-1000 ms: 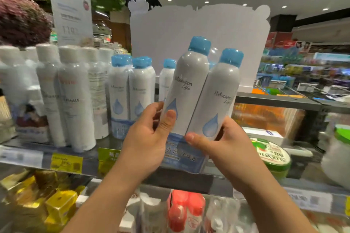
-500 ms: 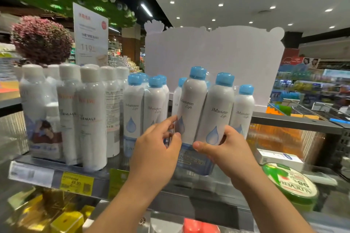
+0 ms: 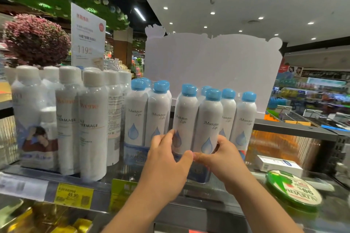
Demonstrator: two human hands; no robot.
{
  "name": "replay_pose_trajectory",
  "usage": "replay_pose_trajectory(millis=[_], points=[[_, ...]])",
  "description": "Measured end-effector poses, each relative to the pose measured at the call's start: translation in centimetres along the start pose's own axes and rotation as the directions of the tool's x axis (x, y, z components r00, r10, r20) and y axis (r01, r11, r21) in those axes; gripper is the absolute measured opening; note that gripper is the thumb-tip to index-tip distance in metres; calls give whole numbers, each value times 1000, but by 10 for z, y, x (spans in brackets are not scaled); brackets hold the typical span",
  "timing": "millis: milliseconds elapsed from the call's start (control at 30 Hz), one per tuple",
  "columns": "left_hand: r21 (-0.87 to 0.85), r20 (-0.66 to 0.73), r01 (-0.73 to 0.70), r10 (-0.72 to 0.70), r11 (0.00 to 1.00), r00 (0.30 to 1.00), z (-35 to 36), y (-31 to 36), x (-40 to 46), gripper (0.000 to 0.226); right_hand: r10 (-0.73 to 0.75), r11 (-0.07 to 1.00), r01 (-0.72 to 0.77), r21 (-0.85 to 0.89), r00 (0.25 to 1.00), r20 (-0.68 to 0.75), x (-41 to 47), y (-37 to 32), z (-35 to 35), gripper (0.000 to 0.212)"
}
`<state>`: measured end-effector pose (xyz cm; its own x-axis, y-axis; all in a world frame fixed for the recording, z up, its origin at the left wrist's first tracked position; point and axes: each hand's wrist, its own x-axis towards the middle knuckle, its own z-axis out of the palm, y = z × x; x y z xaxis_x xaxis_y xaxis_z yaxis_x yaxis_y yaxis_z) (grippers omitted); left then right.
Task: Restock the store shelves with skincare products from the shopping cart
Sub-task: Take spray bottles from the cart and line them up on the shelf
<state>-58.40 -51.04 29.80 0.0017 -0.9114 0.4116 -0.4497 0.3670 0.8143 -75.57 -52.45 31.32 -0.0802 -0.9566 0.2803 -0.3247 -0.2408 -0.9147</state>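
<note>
Glossy cylindrical twin-pack [image 3: 197, 125] between hands

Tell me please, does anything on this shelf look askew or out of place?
The blue-capped white twin-pack of spray bottles leans left, gripped by the left hand and right hand, not yet squared. The round green aloe vera tub sits tilted.
</note>
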Motion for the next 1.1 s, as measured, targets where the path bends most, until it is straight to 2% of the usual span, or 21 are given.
replay_pose_trajectory(millis=[267,433,633,933,1100], points=[[-63,20,-1,2,998,1000,5,-2,-1,97,-66,996,68,-53,997,39,-1,1,2,44],[-54,28,-27,29,998,999,6,2,-5,95,-23,993,24,-113,1000,7,-4,12,2,70],[-54,52,-2,5,999,999,6,7,-5,97,-31,997,30,-67,999,-19,-9,15,3,61],[-30,85,-1,4,1000,996,8,12,-6,102,-64,978,44,-202,993,-94,-6,18,6,54],[-48,96,15,-10,999,995,7,14,-3,110,-122,950,86,-299,987,-102,-6,13,6,40]])
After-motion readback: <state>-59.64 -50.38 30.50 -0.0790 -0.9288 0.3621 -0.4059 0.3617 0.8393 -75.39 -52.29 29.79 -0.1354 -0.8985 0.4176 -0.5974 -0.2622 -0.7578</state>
